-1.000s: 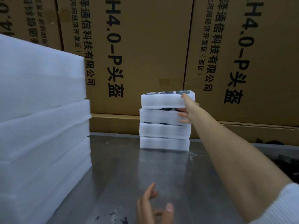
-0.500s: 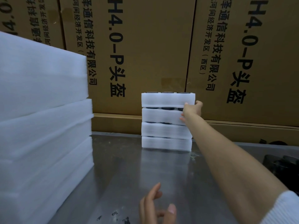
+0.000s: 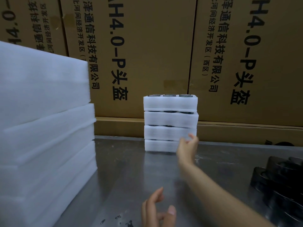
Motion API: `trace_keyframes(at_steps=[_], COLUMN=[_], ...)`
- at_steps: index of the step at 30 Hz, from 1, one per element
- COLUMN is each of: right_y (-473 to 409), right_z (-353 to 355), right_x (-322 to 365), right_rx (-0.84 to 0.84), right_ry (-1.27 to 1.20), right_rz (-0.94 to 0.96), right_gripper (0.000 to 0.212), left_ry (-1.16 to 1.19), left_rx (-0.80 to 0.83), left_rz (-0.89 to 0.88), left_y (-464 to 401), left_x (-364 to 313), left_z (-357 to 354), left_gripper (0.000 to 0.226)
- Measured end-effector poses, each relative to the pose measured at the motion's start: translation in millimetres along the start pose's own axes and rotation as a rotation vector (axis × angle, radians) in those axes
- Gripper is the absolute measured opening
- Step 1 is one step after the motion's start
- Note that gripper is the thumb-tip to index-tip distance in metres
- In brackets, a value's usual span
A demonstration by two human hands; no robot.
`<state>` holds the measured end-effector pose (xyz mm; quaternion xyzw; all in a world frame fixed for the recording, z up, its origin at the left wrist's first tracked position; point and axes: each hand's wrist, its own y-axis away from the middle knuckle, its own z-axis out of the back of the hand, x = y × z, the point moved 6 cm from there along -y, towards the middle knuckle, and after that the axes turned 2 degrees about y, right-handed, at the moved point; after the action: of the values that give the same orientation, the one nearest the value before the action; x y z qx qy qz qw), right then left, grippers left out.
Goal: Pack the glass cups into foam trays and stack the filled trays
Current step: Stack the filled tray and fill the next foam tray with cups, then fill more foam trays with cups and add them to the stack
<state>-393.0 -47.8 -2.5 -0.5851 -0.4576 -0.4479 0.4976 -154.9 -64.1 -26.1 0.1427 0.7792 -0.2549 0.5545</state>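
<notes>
The left hand (image 3: 158, 210) sits nearest the camera at the lower edge of the view, above the metal table (image 3: 131, 174), fingers loosely curled and released, holding nothing. To the right, near the table's right edge, a cluster of dark glass cups (image 3: 278, 182) stands loose on the surface. On the left side, a tall pile of white foam sheets (image 3: 44, 128) rests on the table. Farther out, the right hand (image 3: 187, 145) extends forward on a bare forearm, fingers relaxed and partly spread, grasping nothing; it is positioned in front of the lower right corner of the filled tray stack (image 3: 169, 123), and contact cannot be determined because of blur. The stack consists of four white foam trays, one upon another, standing upright at the far edge of the table; dark cup rims show in the top tray. Behind the stack stand printed cardboard cartons (image 3: 147, 54).
</notes>
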Motion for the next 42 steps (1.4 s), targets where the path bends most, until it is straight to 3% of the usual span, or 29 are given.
trace_keyframes(at_steps=[4, 10, 14, 22, 27, 31, 34, 36, 38, 42], right_y=[41, 83, 129, 205, 251, 287, 291, 283, 279, 282], right_z=[18, 64, 90, 136, 161, 182, 202, 217, 224, 222], right_x=[-43, -27, -13, 9, 24, 29, 30, 26, 24, 22], right_rx=[0.188, 0.258, 0.255, 0.398, 0.515, 0.675, 0.720, 0.672, 0.657, 0.688], right_ry=[0.121, 0.156, 0.193, 0.163, 0.035, 0.033, 0.013, 0.014, 0.026, 0.073], right_rz=[0.012, 0.098, 0.117, 0.119, 0.100, 0.136, 0.122, 0.109, 0.105, 0.101], right_gripper=[0.027, 0.023, 0.023, 0.021, 0.026, 0.032, 0.028, 0.026, 0.024, 0.024], left_ry=[-0.061, 0.035, 0.080, 0.073, 0.018, -0.305, -0.673, -1.012, -1.191, -1.476], left_rx=[0.083, 0.150, 0.171, 0.158, 0.282, 0.408, 0.560, 0.576, 0.461, 0.026], left_rz=[0.075, 0.140, 0.154, 0.154, 0.105, -0.089, -0.453, -0.731, -0.847, -0.880], left_y=[5, 18, 28, 49, 107, 150, 155, 139, 112, 51], left_x=[9, -1, -6, -12, -23, -37, -75, -110, -156, -236], left_z=[2, 4, 9, 20, 23, 28, 39, 49, 66, 110], left_gripper=[0.046, 0.021, 0.044, 0.021, 0.021, 0.025, 0.014, 0.021, 0.021, 0.028])
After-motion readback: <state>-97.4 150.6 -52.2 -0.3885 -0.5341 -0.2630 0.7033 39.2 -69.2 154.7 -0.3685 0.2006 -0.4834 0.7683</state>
